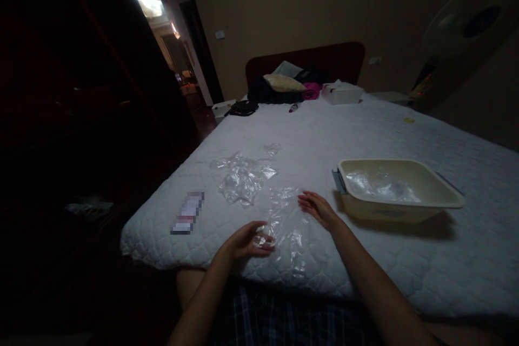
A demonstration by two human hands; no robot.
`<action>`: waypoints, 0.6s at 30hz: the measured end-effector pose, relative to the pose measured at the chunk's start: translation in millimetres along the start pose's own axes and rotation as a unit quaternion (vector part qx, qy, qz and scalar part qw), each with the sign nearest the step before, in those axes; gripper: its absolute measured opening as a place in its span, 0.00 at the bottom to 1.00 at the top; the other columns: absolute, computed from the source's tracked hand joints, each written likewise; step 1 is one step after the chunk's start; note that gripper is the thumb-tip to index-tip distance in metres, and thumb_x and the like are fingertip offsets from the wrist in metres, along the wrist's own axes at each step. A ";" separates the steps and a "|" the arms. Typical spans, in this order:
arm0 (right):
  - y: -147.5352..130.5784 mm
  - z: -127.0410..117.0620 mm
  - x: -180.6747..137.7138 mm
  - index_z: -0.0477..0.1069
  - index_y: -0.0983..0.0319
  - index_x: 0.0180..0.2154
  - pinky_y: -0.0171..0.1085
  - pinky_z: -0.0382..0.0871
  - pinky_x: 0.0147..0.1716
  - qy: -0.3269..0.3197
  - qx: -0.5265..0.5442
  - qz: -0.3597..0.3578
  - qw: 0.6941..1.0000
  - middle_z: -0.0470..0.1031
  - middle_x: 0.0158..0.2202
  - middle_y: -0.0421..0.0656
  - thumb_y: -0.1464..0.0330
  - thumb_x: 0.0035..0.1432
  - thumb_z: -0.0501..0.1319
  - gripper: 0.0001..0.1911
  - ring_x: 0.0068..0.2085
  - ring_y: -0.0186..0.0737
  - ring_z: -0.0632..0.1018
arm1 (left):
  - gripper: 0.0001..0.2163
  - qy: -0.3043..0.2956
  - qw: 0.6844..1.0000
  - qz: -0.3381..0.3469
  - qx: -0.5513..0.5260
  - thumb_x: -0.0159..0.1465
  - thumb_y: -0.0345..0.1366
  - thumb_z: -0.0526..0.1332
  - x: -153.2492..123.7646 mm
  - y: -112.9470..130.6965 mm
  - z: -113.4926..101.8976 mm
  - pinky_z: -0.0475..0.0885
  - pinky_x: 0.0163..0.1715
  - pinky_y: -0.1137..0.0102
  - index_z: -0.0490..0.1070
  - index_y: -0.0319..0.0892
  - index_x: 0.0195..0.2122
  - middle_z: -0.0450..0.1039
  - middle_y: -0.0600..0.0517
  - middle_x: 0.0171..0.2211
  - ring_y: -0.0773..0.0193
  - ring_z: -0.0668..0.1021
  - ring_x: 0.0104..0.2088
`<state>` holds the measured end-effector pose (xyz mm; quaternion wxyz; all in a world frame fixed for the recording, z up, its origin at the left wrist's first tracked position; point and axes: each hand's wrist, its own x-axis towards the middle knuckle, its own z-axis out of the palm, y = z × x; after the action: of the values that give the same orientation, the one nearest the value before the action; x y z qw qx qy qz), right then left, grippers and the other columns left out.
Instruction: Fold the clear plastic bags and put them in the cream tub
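A clear plastic bag (284,221) lies spread out on the bed near its front edge, between my two hands. My left hand (247,240) is at the bag's left side, fingers curved, with a crumpled bit of the plastic between thumb and fingers. At the upper right side of the bag, my right hand (318,210) has its fingers stretched out and holds nothing; whether the fingertips touch the film I cannot tell. Beyond the left hand sits a crumpled heap of clear plastic (241,181), with a smaller piece (272,148) behind it.
To the right stands a cream plastic basin (405,213) with grey handles and clear plastic inside. A blurred-out phone-like object (188,213) lies at the left. White quilted bedding (454,265) covers the bed. A white box (343,92) and a pillow (284,84) are by the headboard.
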<state>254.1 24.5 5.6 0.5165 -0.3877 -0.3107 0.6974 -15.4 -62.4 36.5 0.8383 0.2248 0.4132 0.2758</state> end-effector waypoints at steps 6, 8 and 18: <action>2.1 1.3 1.6 0.69 0.61 0.35 0.35 0.73 0.34 0.005 -0.007 -0.001 1.000 0.77 0.34 0.44 0.69 0.48 0.63 0.09 0.33 0.37 0.78 | 0.20 0.049 0.998 -0.020 0.025 0.53 0.44 0.61 -14.3 -15.5 -7.7 0.71 0.36 0.63 0.63 0.40 0.44 0.73 0.43 0.37 0.54 0.78 0.36; 0.7 1.4 1.1 0.69 0.61 0.36 0.34 0.73 0.33 0.004 -0.006 0.002 1.000 0.77 0.34 0.43 0.70 0.46 0.64 0.11 0.33 0.36 0.78 | 0.21 0.082 0.995 -0.009 0.061 0.52 0.46 0.61 -17.4 -18.5 -17.3 0.71 0.34 0.64 0.62 0.39 0.44 0.74 0.44 0.35 0.55 0.78 0.33; -12.7 16.1 1.3 0.68 0.62 0.33 0.31 0.68 0.20 0.096 -0.119 -0.087 0.984 0.73 0.28 0.40 0.65 0.43 0.64 0.13 0.23 0.32 0.73 | 0.17 0.066 0.962 0.101 0.244 0.52 0.45 0.63 -19.1 -2.2 -39.9 0.69 0.23 0.70 0.65 0.37 0.35 0.72 0.48 0.28 0.64 0.76 0.21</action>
<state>246.1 28.7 24.0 0.5526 -0.4832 -0.3730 0.5675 -57.1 -70.5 23.8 0.6967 0.4442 0.4975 0.2641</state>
